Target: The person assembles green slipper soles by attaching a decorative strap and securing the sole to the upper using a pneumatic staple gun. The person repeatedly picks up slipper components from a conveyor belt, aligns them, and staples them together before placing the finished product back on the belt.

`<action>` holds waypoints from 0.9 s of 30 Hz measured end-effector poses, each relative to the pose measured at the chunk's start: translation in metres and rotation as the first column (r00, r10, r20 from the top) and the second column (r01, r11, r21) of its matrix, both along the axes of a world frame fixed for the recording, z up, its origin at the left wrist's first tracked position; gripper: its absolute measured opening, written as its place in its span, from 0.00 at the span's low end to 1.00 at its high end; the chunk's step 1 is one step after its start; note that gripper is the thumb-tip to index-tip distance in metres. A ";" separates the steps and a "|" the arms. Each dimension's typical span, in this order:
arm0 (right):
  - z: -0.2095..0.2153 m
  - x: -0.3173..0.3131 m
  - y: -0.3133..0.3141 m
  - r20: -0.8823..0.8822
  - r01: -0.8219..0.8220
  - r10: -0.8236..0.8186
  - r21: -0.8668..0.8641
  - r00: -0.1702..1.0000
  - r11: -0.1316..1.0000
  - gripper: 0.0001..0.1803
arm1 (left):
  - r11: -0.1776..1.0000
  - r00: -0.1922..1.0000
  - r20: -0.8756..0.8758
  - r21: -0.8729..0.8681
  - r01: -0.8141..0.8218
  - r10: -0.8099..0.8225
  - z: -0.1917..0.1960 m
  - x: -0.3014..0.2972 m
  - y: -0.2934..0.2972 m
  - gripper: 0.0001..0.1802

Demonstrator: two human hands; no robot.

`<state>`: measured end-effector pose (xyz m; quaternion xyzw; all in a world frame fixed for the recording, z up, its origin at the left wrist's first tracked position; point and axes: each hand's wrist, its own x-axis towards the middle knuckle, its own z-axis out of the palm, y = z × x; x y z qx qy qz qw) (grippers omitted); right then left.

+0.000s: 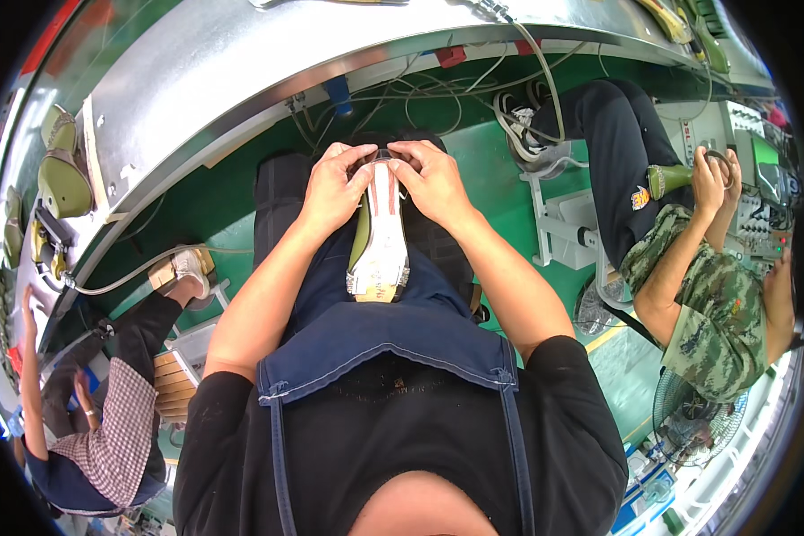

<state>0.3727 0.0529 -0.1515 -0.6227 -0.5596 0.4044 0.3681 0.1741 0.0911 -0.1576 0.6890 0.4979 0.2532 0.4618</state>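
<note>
A shoe on a green last lies bottom up over my lap, its pale underside showing a reddish-brown strip along the middle. The wider end, with a yellowish patch and rough edges, points toward my body. My left hand grips the far, narrow end from the left, thumb bent over the edge. From the other side my right hand closes on the same end, thumb and fingers pressed in. Between the two hands a dark edge shows at the tip; my fingers partly hide it.
A metal workbench curves across the front, with hoses and cables below. Green shoes sit at its left end. A seated co-worker at right holds a green shoe; another person sits at left. A fan stands lower right.
</note>
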 end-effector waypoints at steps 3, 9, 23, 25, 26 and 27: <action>0.001 0.001 -0.001 0.026 -0.018 0.017 0.022 1.000 1.000 0.17 | 1.000 1.000 -0.003 0.014 -0.003 0.003 -0.003 0.000 -0.001 0.19; -0.004 0.003 -0.003 0.086 -0.082 0.072 0.113 0.994 0.990 0.17 | 1.000 0.999 0.017 -0.003 -0.028 0.028 -0.002 0.001 -0.003 0.20; 0.002 0.012 0.011 0.019 -0.111 0.109 0.117 0.994 0.987 0.12 | 0.990 0.994 0.009 -0.084 -0.111 0.112 -0.012 0.017 0.010 0.11; -0.001 0.012 0.020 0.014 -0.089 0.088 0.033 0.996 0.996 0.12 | 0.991 0.994 0.018 -0.082 -0.102 0.104 -0.015 0.018 0.012 0.10; -0.003 0.013 0.023 0.013 -0.078 0.078 -0.010 0.997 0.997 0.11 | 0.992 0.995 0.025 -0.082 -0.099 0.102 -0.018 0.017 0.013 0.10; -0.004 0.013 0.026 -0.013 -0.079 0.078 -0.046 0.997 0.996 0.11 | 0.992 0.994 0.031 -0.083 -0.098 0.101 -0.016 0.018 0.014 0.10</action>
